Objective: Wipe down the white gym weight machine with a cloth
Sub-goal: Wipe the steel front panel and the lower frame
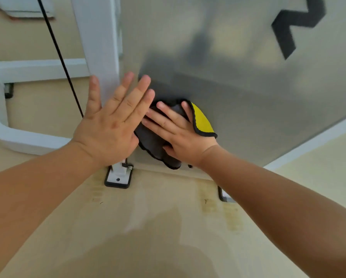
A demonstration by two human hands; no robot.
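Note:
A grey cloth [154,139] with a yellow underside and black trim lies against the lower part of the machine's frosted grey panel [238,83]. My right hand [178,133] presses flat on the cloth with its fingers spread and straight. My left hand [112,117] is flat with straight fingers, resting against the panel's left edge and the white upright post [98,43] of the machine. The fingertips of both hands nearly touch.
A thin black cable [59,57] runs down on the left of the post. The post's foot plate [118,177] sits bolted on the beige floor [148,227]. A curved white frame tube [11,133] lies at the left. A black logo mark [296,23] is on the panel's upper right.

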